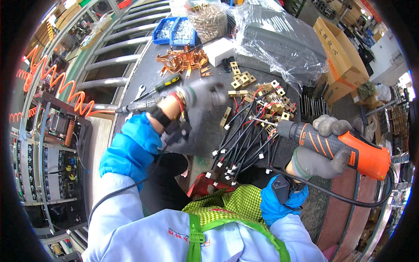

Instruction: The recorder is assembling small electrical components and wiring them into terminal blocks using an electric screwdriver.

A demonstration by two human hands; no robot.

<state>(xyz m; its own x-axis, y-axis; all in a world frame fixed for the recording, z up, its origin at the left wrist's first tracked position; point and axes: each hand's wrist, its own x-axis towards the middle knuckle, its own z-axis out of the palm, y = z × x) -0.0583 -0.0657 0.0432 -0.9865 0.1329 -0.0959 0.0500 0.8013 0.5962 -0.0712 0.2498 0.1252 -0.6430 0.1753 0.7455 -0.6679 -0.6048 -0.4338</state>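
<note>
My right hand (313, 163), in a grey glove, is wrapped round an orange and black power drill (366, 153). The drill's bit points left, over the pile of black cables (246, 142) with white plugs and red wires. Brass terminal blocks (242, 81) lie among and above the cables. My left hand (203, 95), also gloved, is over the dark table left of the blocks. Motion smears its fingers, so whether it holds anything cannot be made out. Beside the left wrist lie a silver tool (146, 105) on an air hose and a yellow-and-black screwdriver (168, 83).
Copper brackets (185, 60), blue bins (183, 41) of small hardware, a bag of brass parts (208, 22) and a white box (219, 51) stand farther back. A plastic-wrapped grey casing (279, 39) and a cardboard box (338, 56) are at right. An orange coiled hose (65, 83) hangs left.
</note>
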